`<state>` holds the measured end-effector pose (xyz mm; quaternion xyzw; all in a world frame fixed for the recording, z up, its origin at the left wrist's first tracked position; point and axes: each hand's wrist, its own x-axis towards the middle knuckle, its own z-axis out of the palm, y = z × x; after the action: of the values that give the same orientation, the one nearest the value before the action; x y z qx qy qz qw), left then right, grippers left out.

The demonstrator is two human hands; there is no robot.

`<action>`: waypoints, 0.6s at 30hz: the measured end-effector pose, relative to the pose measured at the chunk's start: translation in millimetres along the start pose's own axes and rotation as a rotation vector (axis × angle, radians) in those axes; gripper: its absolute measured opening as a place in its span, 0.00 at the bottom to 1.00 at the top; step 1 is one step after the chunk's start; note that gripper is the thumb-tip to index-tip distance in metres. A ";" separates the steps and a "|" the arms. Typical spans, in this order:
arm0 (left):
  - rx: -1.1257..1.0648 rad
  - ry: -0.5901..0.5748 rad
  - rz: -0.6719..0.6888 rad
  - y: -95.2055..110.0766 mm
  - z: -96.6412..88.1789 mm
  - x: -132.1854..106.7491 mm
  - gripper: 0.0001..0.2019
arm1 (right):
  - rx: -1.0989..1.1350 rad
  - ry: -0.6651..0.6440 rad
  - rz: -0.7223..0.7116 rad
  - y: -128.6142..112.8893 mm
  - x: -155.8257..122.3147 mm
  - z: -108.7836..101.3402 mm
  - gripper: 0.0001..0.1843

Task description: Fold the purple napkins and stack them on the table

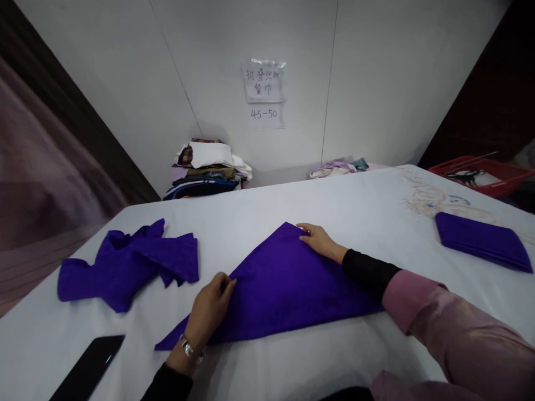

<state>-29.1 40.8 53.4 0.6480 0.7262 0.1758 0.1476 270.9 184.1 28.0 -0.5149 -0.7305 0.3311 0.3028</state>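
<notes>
A purple cloth napkin (284, 284) lies folded into a triangle on the white table (359, 200). My left hand (209, 309) pinches the cloth's left slanting edge, fingers closed on the fabric. My right hand (320, 240) rests at the top corner of the triangle, fingertips pressed on or pinching the tip. A bracelet sits on my left wrist.
A crumpled heap of purple cloths (129, 264) lies at the left. A neatly folded purple cloth (480, 240) lies at the right. A black phone (90, 367) sits near the front left edge. Stacked fabrics (207, 170) and a red basket (480, 174) stand beyond the table.
</notes>
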 end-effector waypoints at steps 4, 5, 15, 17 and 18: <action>0.042 0.098 -0.023 3.3 -2.1 24.2 0.12 | -0.106 0.078 -0.095 -0.9 21.5 -7.4 0.25; 0.061 0.091 -0.028 3.1 1.1 29.0 0.11 | -0.145 0.068 -0.069 0.8 26.0 -7.0 0.26; 0.151 0.066 -0.087 -8.1 29.3 31.8 0.14 | -0.290 0.002 0.049 28.4 30.7 7.5 0.27; 0.171 0.072 -0.100 -8.2 28.8 30.2 0.15 | -0.303 -0.003 0.037 28.5 29.6 7.2 0.26; 0.180 0.073 -0.105 -8.2 28.7 29.6 0.15 | -0.310 -0.005 0.029 28.3 29.3 7.1 0.26</action>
<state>-27.1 71.2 24.5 0.6130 0.7768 0.1256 0.0712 272.6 217.9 4.2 -0.5652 -0.7660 0.2202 0.2129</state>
